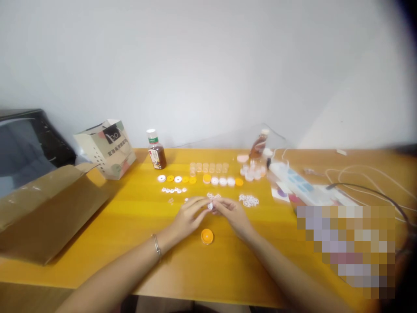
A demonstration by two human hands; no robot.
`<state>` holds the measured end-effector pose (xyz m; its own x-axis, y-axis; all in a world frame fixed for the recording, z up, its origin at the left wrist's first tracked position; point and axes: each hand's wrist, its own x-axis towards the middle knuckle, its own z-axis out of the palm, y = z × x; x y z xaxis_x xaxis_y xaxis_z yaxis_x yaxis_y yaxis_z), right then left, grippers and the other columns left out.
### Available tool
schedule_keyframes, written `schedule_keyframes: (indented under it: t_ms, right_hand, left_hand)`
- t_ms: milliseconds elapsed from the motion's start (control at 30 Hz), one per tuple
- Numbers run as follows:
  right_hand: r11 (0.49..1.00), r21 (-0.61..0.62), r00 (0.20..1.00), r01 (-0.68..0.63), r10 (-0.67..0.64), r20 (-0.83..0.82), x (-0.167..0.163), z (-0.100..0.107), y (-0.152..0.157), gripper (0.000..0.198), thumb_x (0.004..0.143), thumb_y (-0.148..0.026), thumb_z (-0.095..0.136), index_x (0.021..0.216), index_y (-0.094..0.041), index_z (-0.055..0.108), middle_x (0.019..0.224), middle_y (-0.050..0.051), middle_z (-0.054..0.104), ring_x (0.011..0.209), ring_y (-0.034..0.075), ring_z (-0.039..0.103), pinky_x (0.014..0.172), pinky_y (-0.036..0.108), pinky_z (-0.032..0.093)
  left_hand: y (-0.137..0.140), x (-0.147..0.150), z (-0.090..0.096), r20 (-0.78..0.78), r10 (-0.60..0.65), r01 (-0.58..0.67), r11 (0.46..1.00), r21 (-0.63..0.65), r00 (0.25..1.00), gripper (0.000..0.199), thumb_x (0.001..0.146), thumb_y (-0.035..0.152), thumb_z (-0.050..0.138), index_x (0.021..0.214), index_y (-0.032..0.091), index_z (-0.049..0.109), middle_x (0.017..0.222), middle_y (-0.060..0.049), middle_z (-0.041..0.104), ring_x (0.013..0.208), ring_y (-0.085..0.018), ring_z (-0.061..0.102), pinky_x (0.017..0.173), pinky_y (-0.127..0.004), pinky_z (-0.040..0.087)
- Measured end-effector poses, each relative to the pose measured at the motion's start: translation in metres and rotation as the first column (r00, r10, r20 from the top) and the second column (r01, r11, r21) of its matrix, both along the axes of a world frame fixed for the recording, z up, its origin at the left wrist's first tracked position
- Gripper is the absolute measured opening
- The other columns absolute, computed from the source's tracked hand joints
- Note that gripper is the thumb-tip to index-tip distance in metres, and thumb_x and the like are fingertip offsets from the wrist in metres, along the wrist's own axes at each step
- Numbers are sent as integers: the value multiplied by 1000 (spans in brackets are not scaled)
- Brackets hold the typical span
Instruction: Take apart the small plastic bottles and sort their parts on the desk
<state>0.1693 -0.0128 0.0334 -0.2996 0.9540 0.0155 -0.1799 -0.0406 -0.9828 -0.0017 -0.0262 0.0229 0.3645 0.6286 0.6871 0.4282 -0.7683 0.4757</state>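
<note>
My left hand and my right hand meet above the middle of the table. Between their fingertips is a small white piece, pinched from both sides; its exact kind is too blurred to tell. Just below my hands stands a round orange cap-like part. Small white pieces lie right behind my fingers, partly hidden by them. To the right of my right hand is a heap of white pieces with dark spots. A short row of white pieces lies beyond my left hand.
White and orange discs form a row farther back, before several clear cups. Two brown bottles stand near the wall. At left are a paper bag and a cardboard box; at right, a power strip with cables.
</note>
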Motion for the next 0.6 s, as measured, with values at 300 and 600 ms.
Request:
schedule_keyframes:
  t_ms: [300,600]
  right_hand:
    - [995,97,995,31,-40,95,0,1,-6,19,65,-36,68,71,-18,70,68,1,69,64,15,63,72,32,53]
    - [980,186,981,65,-97,166,0,2,-12,16,68,-32,62,68,-19,70,68,2,70,66,18,66,71,33,55]
  left_hand:
    - [5,-4,-15,-198,91,-35,962,271,976,36,85,11,49,120,16,48,105,-9,63,94,-16,60,81,-31,54]
    - [6,-2,-23,-164,86,-31,949,313,983,38,84,12,51,121,17,47,103,-9,64,91,-16,62,77,-30,56]
